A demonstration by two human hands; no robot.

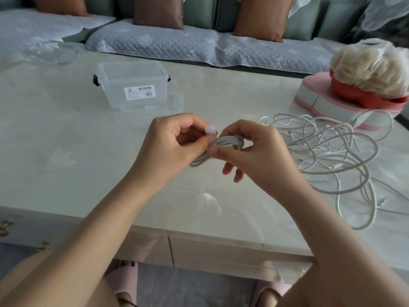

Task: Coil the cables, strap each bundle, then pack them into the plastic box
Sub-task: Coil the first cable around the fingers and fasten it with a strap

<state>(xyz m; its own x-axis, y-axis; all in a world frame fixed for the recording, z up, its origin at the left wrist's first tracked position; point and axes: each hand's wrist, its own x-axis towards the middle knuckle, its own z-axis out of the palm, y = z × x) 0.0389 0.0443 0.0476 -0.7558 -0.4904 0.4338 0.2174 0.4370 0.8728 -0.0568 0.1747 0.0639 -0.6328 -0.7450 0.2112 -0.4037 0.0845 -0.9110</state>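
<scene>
Above the middle of the table, both hands hold a small coiled grey cable bundle (223, 144). My left hand (174, 142) pinches a white strap (210, 130) at the top of the coil. My right hand (254, 151) grips the coil from the right, thumb and forefinger on its strands. A tangle of loose white and grey cables (332, 151) lies on the table to the right. The clear plastic box (132, 83) stands open at the back left, with its lid (152, 105) lying against its front.
The pale glossy table (66, 140) has its near edge below my forearms. At the right a pink and white stand (327, 103) carries a red bowl of bagged pale things (371, 69). A glass dish (51, 52) sits far left. A sofa with cushions runs behind.
</scene>
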